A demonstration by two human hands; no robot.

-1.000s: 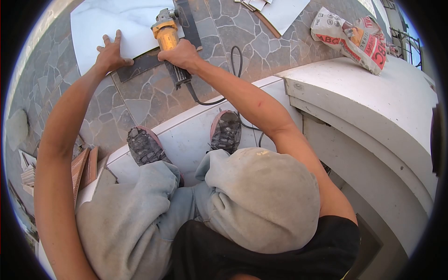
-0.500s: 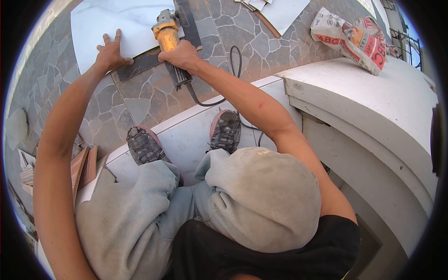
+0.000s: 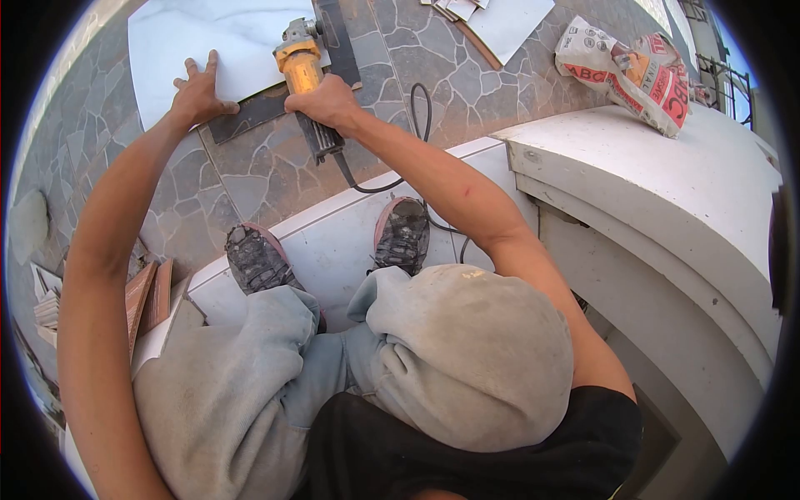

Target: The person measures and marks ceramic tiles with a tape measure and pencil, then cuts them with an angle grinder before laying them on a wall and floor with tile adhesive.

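My right hand (image 3: 323, 102) is wrapped around the body of a yellow and black angle grinder (image 3: 302, 70). The grinder's metal head points away from me, over the right edge of a large white tile (image 3: 250, 42). My left hand (image 3: 200, 90) lies on the tile near its front edge, fingers spread. Dark flat strips (image 3: 250, 115) show under the tile's front and right edges. From the grinder's back end a black cord (image 3: 367, 188) runs toward my right shoe (image 3: 402, 235).
A torn cement bag (image 3: 625, 75) rests on the curved white ledge (image 3: 633, 158) at right. White tile pieces (image 3: 508, 29) lie at the top. Brown-backed tile pieces (image 3: 150, 300) lean at left. Grey stone-pattern paving (image 3: 258, 179) lies beyond the white step (image 3: 333, 242).
Almost nothing differs. The grinder and both hands show only a very slight shift to the right in the view; both grips are the same.
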